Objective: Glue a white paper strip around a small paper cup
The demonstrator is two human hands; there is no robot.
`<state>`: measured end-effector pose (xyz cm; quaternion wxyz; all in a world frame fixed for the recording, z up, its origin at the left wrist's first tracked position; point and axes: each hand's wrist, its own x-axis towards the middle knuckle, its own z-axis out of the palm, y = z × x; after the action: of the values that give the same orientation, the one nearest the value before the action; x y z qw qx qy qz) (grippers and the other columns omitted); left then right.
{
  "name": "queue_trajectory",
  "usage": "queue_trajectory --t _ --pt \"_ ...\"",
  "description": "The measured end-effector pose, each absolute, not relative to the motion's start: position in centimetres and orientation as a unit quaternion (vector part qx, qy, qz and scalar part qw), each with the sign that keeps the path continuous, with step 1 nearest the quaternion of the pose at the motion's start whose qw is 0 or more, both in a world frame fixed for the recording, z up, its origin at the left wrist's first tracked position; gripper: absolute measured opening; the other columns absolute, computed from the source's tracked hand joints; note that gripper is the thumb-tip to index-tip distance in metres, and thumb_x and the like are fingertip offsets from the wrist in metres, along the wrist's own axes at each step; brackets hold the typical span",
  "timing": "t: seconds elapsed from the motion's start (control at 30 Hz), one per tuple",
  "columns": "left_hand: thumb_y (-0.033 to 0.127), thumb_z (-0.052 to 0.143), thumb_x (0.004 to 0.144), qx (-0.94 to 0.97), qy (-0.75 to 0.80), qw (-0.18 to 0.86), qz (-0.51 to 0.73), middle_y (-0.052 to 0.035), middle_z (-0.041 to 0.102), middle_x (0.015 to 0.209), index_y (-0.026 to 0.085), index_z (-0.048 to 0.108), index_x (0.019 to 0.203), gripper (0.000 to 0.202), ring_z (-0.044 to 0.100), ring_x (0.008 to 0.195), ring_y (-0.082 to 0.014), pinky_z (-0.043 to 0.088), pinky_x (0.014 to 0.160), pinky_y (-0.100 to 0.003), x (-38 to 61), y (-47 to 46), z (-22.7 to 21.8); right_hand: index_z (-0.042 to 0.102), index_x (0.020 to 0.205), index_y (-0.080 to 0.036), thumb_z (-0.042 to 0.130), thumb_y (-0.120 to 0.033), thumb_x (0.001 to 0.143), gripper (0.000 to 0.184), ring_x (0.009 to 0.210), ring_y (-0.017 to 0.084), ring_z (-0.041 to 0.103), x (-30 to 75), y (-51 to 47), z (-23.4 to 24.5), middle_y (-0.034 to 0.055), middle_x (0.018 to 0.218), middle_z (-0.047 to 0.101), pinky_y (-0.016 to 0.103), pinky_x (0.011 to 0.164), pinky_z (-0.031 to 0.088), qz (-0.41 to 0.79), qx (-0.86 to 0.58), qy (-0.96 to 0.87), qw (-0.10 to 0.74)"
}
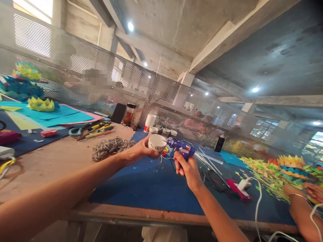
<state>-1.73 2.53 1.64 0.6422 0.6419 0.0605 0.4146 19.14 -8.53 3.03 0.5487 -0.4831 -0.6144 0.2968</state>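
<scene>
Left hand point(137, 151) is closed around a short white cup point(156, 143), held up just above the blue mat point(141, 185) on the bench point(50, 161), and the right hand point(188, 169) is wrapped tight on the grip of a blue glue gun point(181, 147), nozzle right at the cup's rim, touching or all but. To my eye this is gluing work, and doing it well means a steady cup, a light squeeze, the tip riding the edge, and the left fingers well back from the hot bead. Cord trails from the gun across the mat, so slack matters too. On to the containers: the held cup looks pale inside, and I cannot tell whether anything is in it. Behind it stands a taller paper cup point(150, 121), contents hidden. Beside that sit several small cups point(166, 132), too far off to read. Further left, a glass jar point(129, 114) holds something amber-brown.
</scene>
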Motion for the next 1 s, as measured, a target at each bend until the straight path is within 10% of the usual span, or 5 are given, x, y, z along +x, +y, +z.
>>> queue_trajectory --t 1.0 --pt "0.024 0.087 0.068 0.631 0.036 0.661 0.404 -0.0060 0.068 0.090 0.016 0.062 0.122 0.060 0.059 0.077 -0.0168 0.039 0.066 -0.028 -1.7 2.4 1.9 0.064 0.078 -0.018 0.063 -0.056 0.094 0.041 0.041 0.007 0.040 18.9 -8.6 2.6 -0.0048 0.055 0.052 0.022 0.043 0.035 0.308 -0.463 -0.599 0.576"
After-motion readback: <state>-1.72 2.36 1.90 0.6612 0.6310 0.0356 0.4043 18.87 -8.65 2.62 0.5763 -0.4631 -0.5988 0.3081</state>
